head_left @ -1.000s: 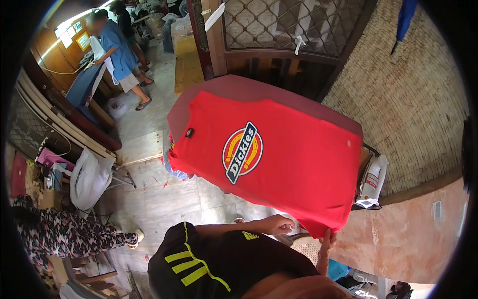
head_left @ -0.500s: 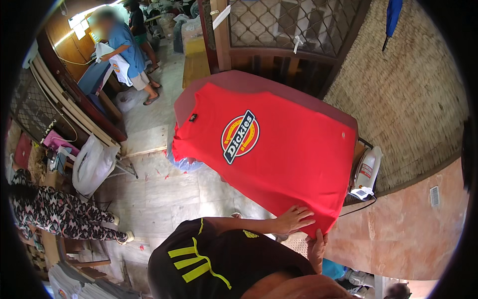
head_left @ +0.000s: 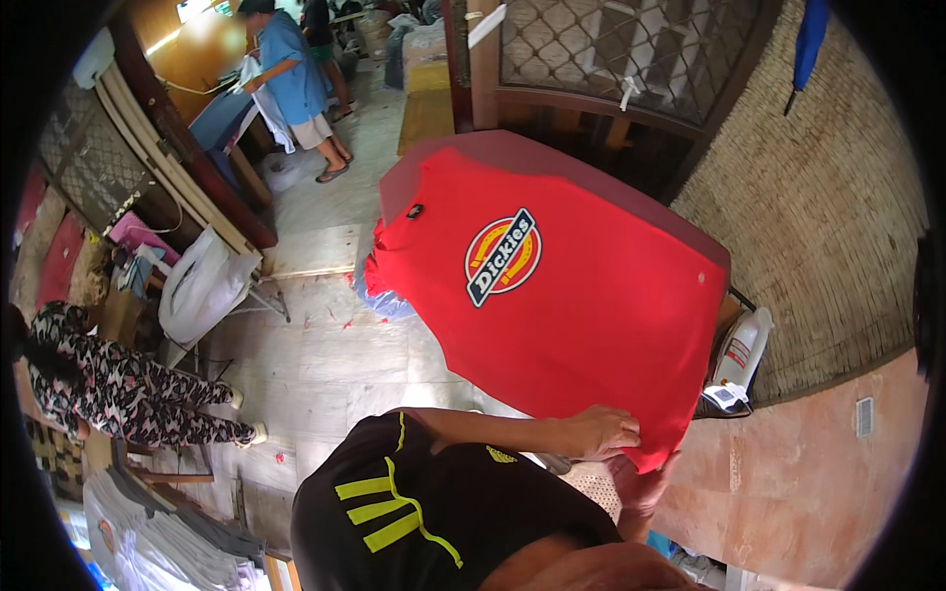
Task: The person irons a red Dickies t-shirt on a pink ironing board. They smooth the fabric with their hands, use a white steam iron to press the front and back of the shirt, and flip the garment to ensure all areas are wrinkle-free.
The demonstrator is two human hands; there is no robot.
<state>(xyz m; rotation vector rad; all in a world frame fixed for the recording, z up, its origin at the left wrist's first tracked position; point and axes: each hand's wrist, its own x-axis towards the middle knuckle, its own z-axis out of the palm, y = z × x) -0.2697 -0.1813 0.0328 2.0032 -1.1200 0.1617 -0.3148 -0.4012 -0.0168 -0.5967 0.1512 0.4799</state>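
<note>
A red sleeveless-looking shirt (head_left: 581, 325) with a round printed emblem on its front lies spread over a maroon padded ironing board (head_left: 680, 231). Its neck end is at the far left, its hem toward me. My left hand (head_left: 603, 433) is closed at the near hem, fingers curled on the fabric. Just beside it, my right hand (head_left: 639, 488) grips the hem's near right corner, its fingers partly hidden by the cloth. A white iron (head_left: 739, 350) rests on a stand at the board's right end, apart from both hands.
Woven matting (head_left: 788, 197) covers the right side beside a tan surface (head_left: 769, 473). A lattice door (head_left: 611, 59) stands behind the board. To the left are a white plastic bag (head_left: 202, 286) and a person in patterned clothes (head_left: 138, 389). Another person in blue (head_left: 294, 79) stands farther back.
My left fingers, laid flatter on the shirt before, are now curled at the hem. My right hand has shifted farther under the shirt's corner. The whole view has swung, moving the scene rightward.
</note>
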